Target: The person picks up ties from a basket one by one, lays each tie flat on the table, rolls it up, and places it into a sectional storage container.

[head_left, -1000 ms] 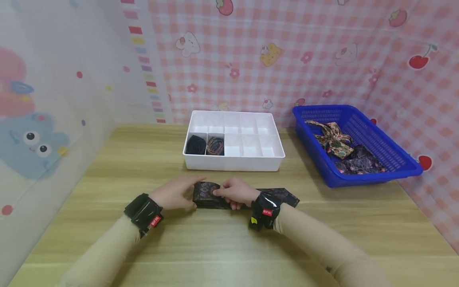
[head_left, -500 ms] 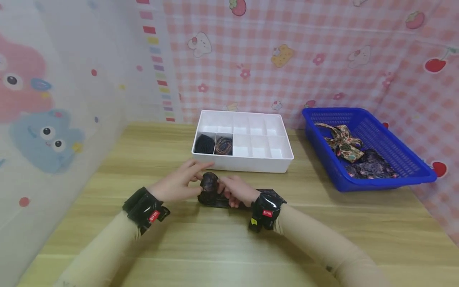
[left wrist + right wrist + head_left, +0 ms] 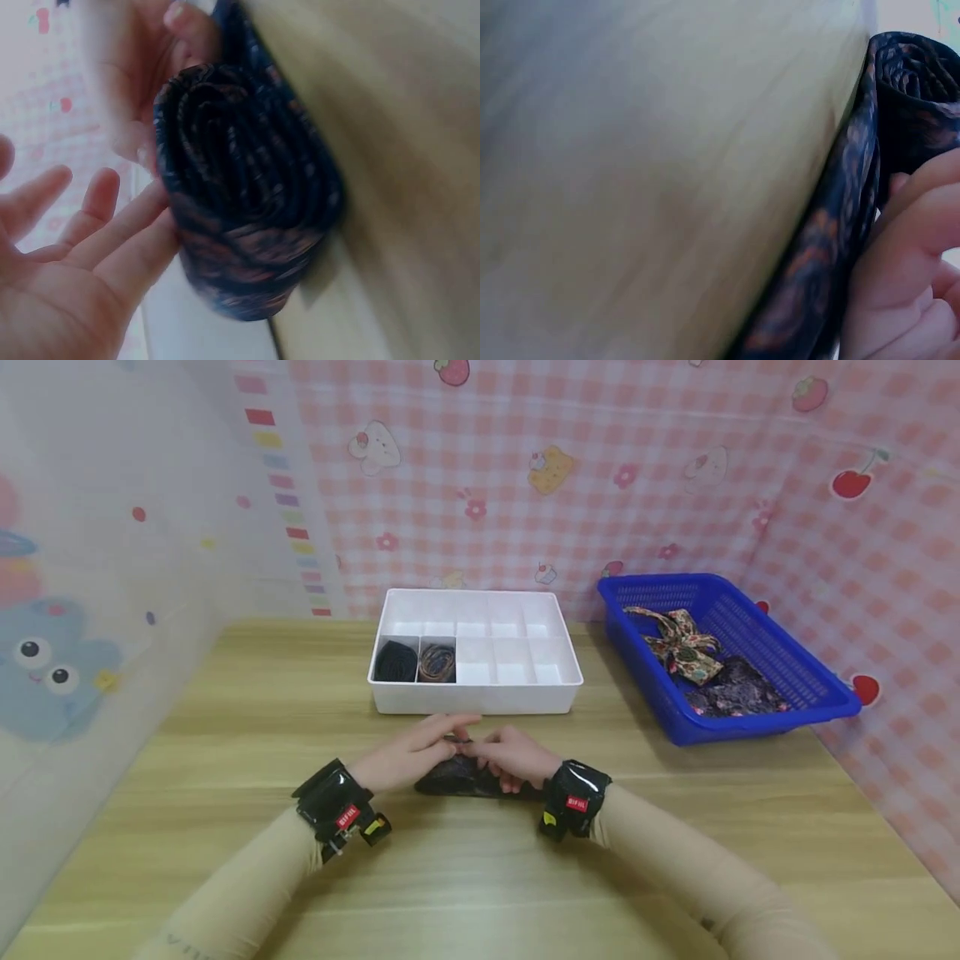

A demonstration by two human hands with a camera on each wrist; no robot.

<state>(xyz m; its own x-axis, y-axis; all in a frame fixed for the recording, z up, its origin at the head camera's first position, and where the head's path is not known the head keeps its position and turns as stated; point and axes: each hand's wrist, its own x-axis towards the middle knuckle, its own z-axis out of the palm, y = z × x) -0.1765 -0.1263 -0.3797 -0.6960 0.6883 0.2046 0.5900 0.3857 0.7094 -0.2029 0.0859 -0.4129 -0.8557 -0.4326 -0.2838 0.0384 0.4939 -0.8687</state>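
A dark necktie (image 3: 450, 779) with a brownish pattern lies on the table, partly wound into a roll. The left wrist view shows the coiled end of the roll (image 3: 240, 157) close up. My left hand (image 3: 403, 760) touches the side of the roll with its fingers extended. Curled fingers of my right hand (image 3: 522, 757) hold the necktie at the roll's other side. From there the flat, unrolled strip (image 3: 814, 262) runs back past that hand in the right wrist view. In the head view both hands partly cover the roll.
A white divided box (image 3: 472, 700) stands behind the hands. Two of its front-left compartments hold a black roll (image 3: 396, 662) and a brown patterned roll (image 3: 437, 662). At right, a blue basket (image 3: 817, 706) contains a floral bow-tied fabric (image 3: 686, 647) and dark floral cloth (image 3: 738, 689).
The necktie has gone from a flatter fold to a thicker roll. Both hands have worked along it to the right, and less of the loose strip shows. The head view has also shifted.
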